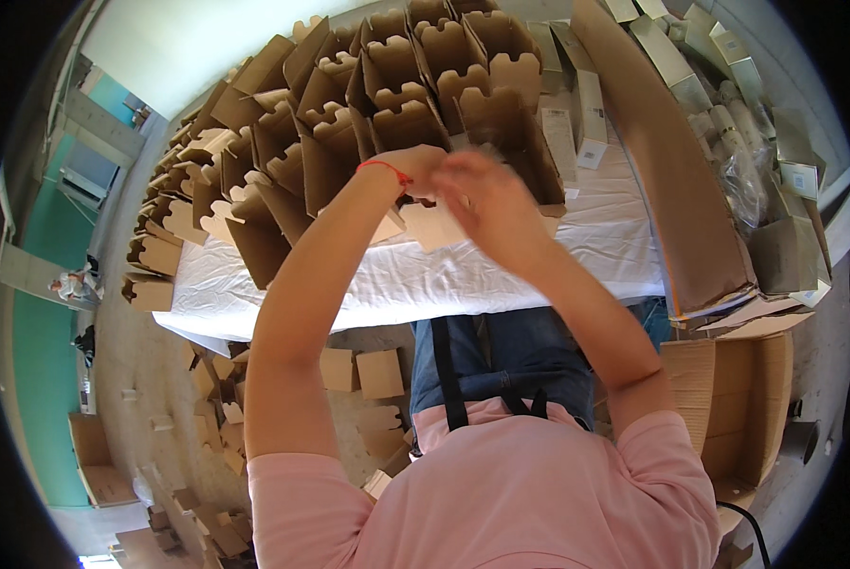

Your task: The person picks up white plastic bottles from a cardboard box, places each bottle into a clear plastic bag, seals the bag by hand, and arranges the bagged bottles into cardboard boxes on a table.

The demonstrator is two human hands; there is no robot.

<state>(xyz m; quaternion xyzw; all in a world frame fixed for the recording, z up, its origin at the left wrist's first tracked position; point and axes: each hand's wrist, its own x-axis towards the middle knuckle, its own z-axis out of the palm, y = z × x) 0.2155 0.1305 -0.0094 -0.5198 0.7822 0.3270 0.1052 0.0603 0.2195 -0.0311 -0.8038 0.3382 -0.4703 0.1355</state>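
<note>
My left hand (427,173), with a red string round the wrist, meets my right hand (489,194) above the near edge of the white-covered table (595,251). The right hand's fingers are smeared by motion and overlap the left fingertips, so what either hand holds is hidden. Just behind them stands an open brown cardboard box (529,156) with notched top edges. Below the hands a light-brown cardboard flap (431,226) shows at the front of the boxes.
Rows of similar open boxes (325,142) fill the table's left and far side. A tall cardboard panel (667,142) borders the right, with white cartons (667,66) and clear plastic (742,175) beyond. A large open carton (742,408) sits at lower right. Cardboard pieces (379,373) lie on the floor.
</note>
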